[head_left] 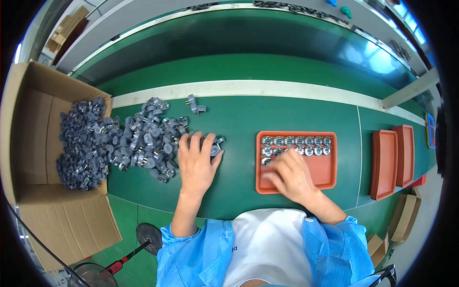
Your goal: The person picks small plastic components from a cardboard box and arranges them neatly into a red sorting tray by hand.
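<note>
L hand (197,160) fingers spread over grey parts (215,150) left of tray (321,171), prob corralling 'em. R hand (292,177) above it, grip unclear tbh.

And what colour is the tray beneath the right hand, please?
The tray is orange-red, as the head view shows.

The left hand (197,165) points forward, palm down; the right hand (293,178), curled and blurred, angles inward.
</note>
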